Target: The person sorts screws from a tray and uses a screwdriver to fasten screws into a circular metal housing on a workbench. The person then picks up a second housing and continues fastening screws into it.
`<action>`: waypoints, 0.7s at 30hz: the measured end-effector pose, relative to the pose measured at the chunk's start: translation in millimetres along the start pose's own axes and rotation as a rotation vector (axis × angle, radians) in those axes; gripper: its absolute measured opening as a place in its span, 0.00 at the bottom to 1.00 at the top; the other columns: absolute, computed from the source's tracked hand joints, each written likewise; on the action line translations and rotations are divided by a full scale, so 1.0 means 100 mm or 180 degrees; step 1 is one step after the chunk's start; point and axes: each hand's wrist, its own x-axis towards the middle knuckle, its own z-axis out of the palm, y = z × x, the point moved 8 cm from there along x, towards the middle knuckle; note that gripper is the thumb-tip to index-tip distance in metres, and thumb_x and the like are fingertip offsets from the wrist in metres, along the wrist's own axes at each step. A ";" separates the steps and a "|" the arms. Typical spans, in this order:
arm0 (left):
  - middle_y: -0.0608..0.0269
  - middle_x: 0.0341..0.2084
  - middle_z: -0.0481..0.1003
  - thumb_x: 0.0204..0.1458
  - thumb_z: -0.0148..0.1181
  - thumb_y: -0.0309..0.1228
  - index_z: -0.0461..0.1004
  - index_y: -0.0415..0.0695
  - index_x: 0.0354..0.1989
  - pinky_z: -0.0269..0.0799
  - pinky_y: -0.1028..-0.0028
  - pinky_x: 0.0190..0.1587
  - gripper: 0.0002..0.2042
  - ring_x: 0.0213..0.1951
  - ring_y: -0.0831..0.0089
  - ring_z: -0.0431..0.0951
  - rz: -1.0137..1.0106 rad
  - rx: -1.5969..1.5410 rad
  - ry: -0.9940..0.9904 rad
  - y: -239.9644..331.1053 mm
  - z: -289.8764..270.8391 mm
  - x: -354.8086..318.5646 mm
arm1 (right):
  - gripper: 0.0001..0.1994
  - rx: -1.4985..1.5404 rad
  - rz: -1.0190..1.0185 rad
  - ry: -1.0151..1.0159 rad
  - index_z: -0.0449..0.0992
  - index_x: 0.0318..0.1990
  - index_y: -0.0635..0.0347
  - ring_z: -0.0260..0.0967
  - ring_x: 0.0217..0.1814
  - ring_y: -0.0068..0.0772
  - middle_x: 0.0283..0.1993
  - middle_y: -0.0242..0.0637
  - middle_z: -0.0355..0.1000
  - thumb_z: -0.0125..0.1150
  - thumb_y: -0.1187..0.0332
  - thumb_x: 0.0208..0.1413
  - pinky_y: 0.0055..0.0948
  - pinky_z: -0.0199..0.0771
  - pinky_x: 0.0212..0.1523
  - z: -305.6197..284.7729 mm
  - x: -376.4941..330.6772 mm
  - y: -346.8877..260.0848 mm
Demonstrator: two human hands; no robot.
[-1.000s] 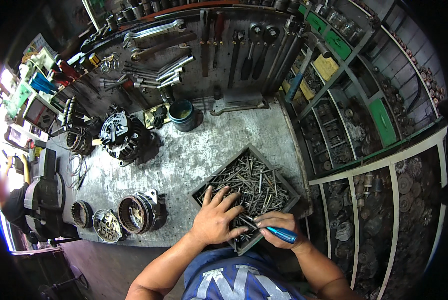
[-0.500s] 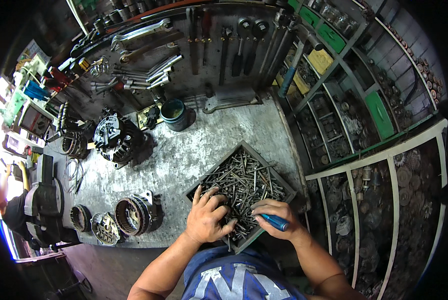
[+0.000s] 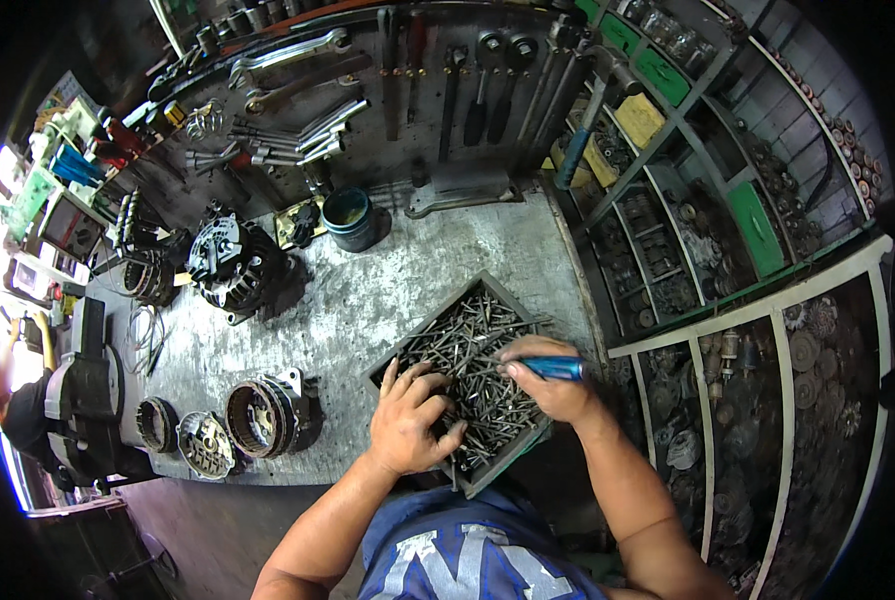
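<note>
A square metal tray (image 3: 427, 322) full of loose bolts and screws (image 3: 483, 345) sits at the front edge of the bench, turned cornerwise to me. My left hand (image 3: 408, 415) rests over its left side, fingers apart and slightly bent, fingertips at the bolts; no item shows in its grasp. Over the right side, my right hand (image 3: 553, 388) is closed round a blue-handled screwdriver (image 3: 554, 368). The handle's end points right, and a thin shaft seems to reach left over the bolts, its tip hard to make out.
An alternator (image 3: 233, 262) stands at the back left beside a dark tub (image 3: 349, 220). Stator rings (image 3: 258, 420) and a metal housing (image 3: 206, 445) lie front left, near a vise (image 3: 78, 390). Tools hang behind; parts shelves (image 3: 708, 345) flank the right. Another person's arm (image 3: 46, 345) shows far left.
My right hand has moved up and slightly right with the screwdriver, whose handle now lies more level. The left hand stays at the tray's left side. The whole view has shifted slightly.
</note>
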 end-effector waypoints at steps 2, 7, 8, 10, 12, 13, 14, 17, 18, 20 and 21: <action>0.60 0.57 0.81 0.48 0.78 0.43 0.84 0.48 0.37 0.56 0.31 0.79 0.15 0.71 0.46 0.75 0.0001 0.0036 -0.0022 0.01 0.00 0.00 | 0.06 0.0201 0.0292 -0.0087 0.87 0.48 0.64 0.86 0.51 0.37 0.48 0.43 0.87 0.71 0.76 0.66 0.36 0.85 0.56 0.04 0.06 0.13; 0.59 0.60 0.82 0.48 0.78 0.42 0.85 0.48 0.37 0.55 0.32 0.80 0.14 0.73 0.44 0.74 -0.0029 0.0055 -0.0012 -0.01 0.01 -0.03 | 0.07 0.0390 0.0363 0.0093 0.87 0.50 0.65 0.85 0.52 0.33 0.50 0.41 0.87 0.68 0.75 0.68 0.35 0.85 0.56 -0.11 -0.05 0.04; 0.59 0.60 0.82 0.48 0.78 0.42 0.85 0.48 0.37 0.55 0.32 0.80 0.14 0.72 0.44 0.74 -0.0026 0.0034 0.0014 -0.01 0.01 -0.03 | 0.07 0.0376 0.0249 0.0178 0.86 0.50 0.66 0.85 0.52 0.33 0.49 0.41 0.87 0.68 0.75 0.69 0.34 0.85 0.55 -0.19 -0.10 -0.05; 0.59 0.60 0.82 0.48 0.77 0.41 0.85 0.48 0.37 0.55 0.32 0.80 0.13 0.72 0.44 0.74 -0.0031 0.0000 0.0057 -0.02 0.00 -0.03 | 0.09 0.0799 0.0656 0.0488 0.84 0.52 0.67 0.85 0.50 0.30 0.50 0.44 0.86 0.66 0.73 0.70 0.31 0.86 0.54 -0.37 -0.31 -0.14; 0.59 0.60 0.82 0.47 0.76 0.40 0.84 0.47 0.37 0.55 0.33 0.80 0.13 0.72 0.44 0.74 -0.0042 0.0039 0.0032 -0.02 0.01 -0.03 | 0.09 0.0858 0.0781 0.0520 0.84 0.52 0.67 0.85 0.52 0.31 0.50 0.45 0.86 0.68 0.73 0.68 0.33 0.86 0.55 -0.47 -0.49 -0.31; 0.59 0.60 0.82 0.47 0.76 0.39 0.84 0.47 0.37 0.55 0.33 0.80 0.13 0.72 0.45 0.75 -0.0057 0.0060 0.0016 -0.02 0.01 -0.01 | 0.09 0.0767 0.0665 0.0316 0.85 0.51 0.66 0.86 0.53 0.34 0.49 0.46 0.86 0.69 0.74 0.66 0.35 0.86 0.56 -0.42 -0.56 -0.42; 0.59 0.60 0.82 0.47 0.76 0.38 0.84 0.47 0.37 0.55 0.33 0.80 0.13 0.72 0.45 0.75 -0.0044 0.0063 0.0018 -0.01 0.01 -0.01 | 0.10 0.0734 0.0427 0.0119 0.85 0.51 0.66 0.86 0.53 0.36 0.49 0.47 0.86 0.70 0.74 0.64 0.36 0.86 0.56 -0.37 -0.61 -0.55; 0.59 0.59 0.82 0.46 0.75 0.38 0.83 0.46 0.36 0.55 0.33 0.80 0.13 0.72 0.47 0.75 -0.0042 0.0096 0.0004 0.00 0.01 0.00 | 0.13 -0.0660 0.0125 -0.0438 0.86 0.52 0.64 0.86 0.52 0.50 0.51 0.50 0.84 0.74 0.73 0.60 0.41 0.86 0.57 -0.16 -0.78 -0.69; 0.59 0.59 0.82 0.46 0.75 0.38 0.83 0.47 0.36 0.55 0.32 0.80 0.12 0.72 0.45 0.75 -0.0031 0.0021 0.0035 0.00 0.01 0.00 | 0.14 -0.0822 0.0286 -0.0544 0.87 0.53 0.63 0.86 0.52 0.52 0.50 0.49 0.84 0.74 0.73 0.61 0.40 0.85 0.57 -0.09 -0.84 -0.65; 0.57 0.59 0.83 0.46 0.73 0.38 0.82 0.48 0.35 0.54 0.30 0.79 0.11 0.71 0.42 0.75 -0.0076 -0.0074 0.0084 -0.04 0.01 -0.03 | 0.16 -0.0940 0.0490 -0.0531 0.87 0.56 0.63 0.86 0.50 0.51 0.48 0.48 0.84 0.76 0.71 0.61 0.39 0.85 0.54 -0.06 -0.93 -0.55; 0.57 0.60 0.83 0.46 0.74 0.38 0.82 0.48 0.35 0.54 0.30 0.79 0.12 0.71 0.43 0.75 -0.0080 -0.0046 0.0061 -0.06 0.03 -0.04 | 0.17 -0.1003 0.0599 -0.0531 0.87 0.55 0.63 0.86 0.50 0.50 0.47 0.48 0.84 0.76 0.71 0.59 0.38 0.84 0.53 -0.06 -0.97 -0.50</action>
